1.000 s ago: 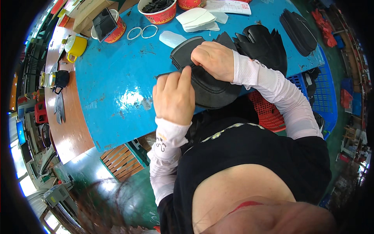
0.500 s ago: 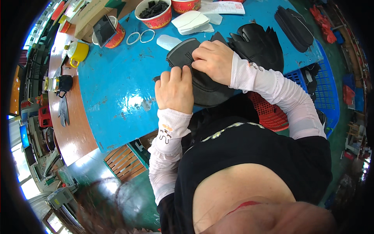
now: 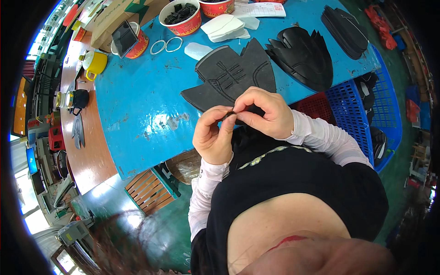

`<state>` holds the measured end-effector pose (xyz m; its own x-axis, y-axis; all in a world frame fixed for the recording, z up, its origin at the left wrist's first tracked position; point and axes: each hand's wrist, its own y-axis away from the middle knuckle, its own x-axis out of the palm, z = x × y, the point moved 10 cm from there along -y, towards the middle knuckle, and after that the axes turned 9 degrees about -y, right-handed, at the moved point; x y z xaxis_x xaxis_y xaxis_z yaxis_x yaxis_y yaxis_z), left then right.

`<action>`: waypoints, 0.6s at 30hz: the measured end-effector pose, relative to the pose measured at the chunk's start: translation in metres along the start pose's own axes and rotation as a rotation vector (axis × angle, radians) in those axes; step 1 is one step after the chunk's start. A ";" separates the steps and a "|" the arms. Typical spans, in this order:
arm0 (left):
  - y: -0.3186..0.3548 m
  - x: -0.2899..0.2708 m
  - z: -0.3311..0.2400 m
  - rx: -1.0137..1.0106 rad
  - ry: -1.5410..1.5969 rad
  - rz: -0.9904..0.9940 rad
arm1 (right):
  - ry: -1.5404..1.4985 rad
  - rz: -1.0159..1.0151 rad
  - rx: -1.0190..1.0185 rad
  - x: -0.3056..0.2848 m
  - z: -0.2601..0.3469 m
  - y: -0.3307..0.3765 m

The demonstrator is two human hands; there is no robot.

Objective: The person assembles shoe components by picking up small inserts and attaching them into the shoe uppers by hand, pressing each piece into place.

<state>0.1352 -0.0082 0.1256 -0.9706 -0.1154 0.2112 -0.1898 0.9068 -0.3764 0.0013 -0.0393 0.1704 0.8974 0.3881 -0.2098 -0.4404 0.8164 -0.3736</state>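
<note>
Close to my body, just off the table's near edge, my left hand (image 3: 214, 137) and my right hand (image 3: 270, 113) meet at the fingertips. Both pinch a small dark piece (image 3: 230, 115), mostly covered by the fingers, so its kind is unclear. Beyond them lie flat black shoe-upper panels (image 3: 229, 73) with stitched lines and a pointed wing on each side. To their right sits a fanned stack of black pieces (image 3: 302, 59) with jagged tips.
On the blue tabletop (image 3: 133, 101) are long black pieces (image 3: 346, 34), white sheets (image 3: 224, 28), two white rings (image 3: 166, 45) and red tubs (image 3: 185, 25), one filled with black scraps. A yellow mug (image 3: 95, 63) stands left. Blue basket (image 3: 348, 112) at right, below table height.
Both hands have left the black panels and come back toward my body, now pinching a small dark piece together. The panels they covered are in plain sight.
</note>
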 end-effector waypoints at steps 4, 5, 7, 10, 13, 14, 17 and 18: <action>0.002 0.003 0.000 -0.023 0.082 -0.017 | 0.117 -0.018 -0.197 0.002 0.015 0.006; 0.001 0.003 0.000 -0.025 0.084 -0.018 | 0.118 -0.016 -0.195 0.002 0.017 0.005; -0.002 0.004 -0.001 -0.017 0.054 0.005 | -0.117 -0.002 0.041 0.000 0.001 0.003; -0.006 0.007 -0.004 0.036 -0.027 0.107 | -0.557 0.119 0.385 0.013 -0.033 0.006; -0.010 0.010 -0.011 0.076 -0.084 0.138 | -0.694 0.095 0.455 0.018 -0.034 0.009; -0.012 0.008 -0.011 0.073 -0.082 0.134 | -0.693 0.075 0.442 0.017 -0.034 0.009; -0.015 0.010 -0.023 0.155 -0.158 0.218 | -0.563 0.100 0.333 0.010 -0.029 0.004; -0.017 0.005 -0.016 0.015 -0.251 0.207 | -0.563 0.100 0.338 0.005 -0.030 0.002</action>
<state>0.1361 -0.0175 0.1470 -0.9947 -0.0271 -0.0997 0.0154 0.9154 -0.4022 0.0039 -0.0487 0.1418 0.7699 0.5580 0.3096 -0.5718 0.8187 -0.0537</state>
